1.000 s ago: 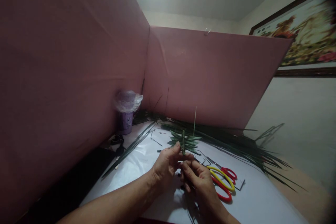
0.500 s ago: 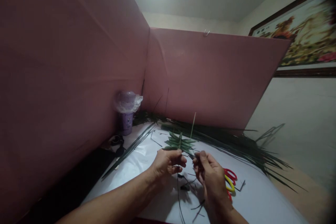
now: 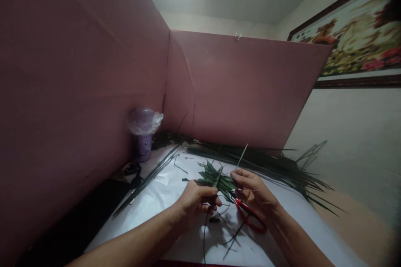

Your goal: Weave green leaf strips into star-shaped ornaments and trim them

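Observation:
A fan-shaped bundle of folded green leaf strips (image 3: 216, 180) is above the white table surface, its pointed ends spread out. My left hand (image 3: 202, 198) pinches its lower stem end between thumb and fingers. At the bundle's right side, my right hand (image 3: 250, 185) is closed, thumb and forefinger together on a thin pale-green strip (image 3: 242, 156) that sticks up from the fingertips. Directly below that hand are scissors with a red handle loop (image 3: 255, 226), apparently hooked on its lower fingers; their blades are mostly hidden.
Long dark-green leaves (image 3: 244, 158) lie along the back of the white table (image 3: 156, 221), with more at left. Cut scraps (image 3: 232, 238) lie below the hands. A purple cup (image 3: 144, 146) with clear plastic stands back left. Pink panels (image 3: 232, 87) enclose the left and back.
My right hand has moved up against the bundle's right side. The red-handled scissors, earlier beside the right wrist, are now under that hand. The view has shifted slightly right.

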{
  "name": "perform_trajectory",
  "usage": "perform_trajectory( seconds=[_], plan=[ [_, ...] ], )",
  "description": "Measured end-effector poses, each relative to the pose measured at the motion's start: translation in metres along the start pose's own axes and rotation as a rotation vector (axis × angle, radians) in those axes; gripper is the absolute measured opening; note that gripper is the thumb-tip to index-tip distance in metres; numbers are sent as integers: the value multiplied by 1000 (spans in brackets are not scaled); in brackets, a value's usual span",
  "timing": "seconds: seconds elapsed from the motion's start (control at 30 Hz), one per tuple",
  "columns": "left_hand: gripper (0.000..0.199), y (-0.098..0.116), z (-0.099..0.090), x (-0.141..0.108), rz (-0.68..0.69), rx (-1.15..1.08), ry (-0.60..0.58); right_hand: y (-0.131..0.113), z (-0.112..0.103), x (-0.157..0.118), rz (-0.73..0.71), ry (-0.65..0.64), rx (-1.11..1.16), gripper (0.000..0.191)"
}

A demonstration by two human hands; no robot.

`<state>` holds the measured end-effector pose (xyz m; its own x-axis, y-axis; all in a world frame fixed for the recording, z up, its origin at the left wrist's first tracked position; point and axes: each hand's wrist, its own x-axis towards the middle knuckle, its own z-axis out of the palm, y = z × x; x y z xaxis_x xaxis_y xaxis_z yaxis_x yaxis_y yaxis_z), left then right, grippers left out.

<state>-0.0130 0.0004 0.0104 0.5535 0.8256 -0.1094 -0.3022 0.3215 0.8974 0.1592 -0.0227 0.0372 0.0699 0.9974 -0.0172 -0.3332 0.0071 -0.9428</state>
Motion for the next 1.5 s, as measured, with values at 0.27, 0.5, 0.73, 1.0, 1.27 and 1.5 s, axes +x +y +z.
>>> perform_trajectory(
  seconds=[0.27, 0.5, 0.73, 1.0, 1.27, 1.5],
  plan=[
    [11, -3, 0, 2, 2, -2, -21, 1, -3, 4, -52, 52, -49, 27],
    [12, -2, 1, 2, -2, -8, -19, 0, 2, 2, -99, 104, -74, 31],
    [11, -3, 0, 3, 4, -15, -28, 4, -1, 5, -120, 130, -78, 30],
    [10, -4, -1, 5, 16, -31, -33, 6, -4, 7, -133, 115, -67, 28],
    [9, -2, 3, 2, 4, -31, -2, 9, -6, 6, -84, 89, -87, 27],
    [9, -3, 2, 2, -30, -45, 20, 10, -8, 11, -37, 97, -111, 32]
  ],
)
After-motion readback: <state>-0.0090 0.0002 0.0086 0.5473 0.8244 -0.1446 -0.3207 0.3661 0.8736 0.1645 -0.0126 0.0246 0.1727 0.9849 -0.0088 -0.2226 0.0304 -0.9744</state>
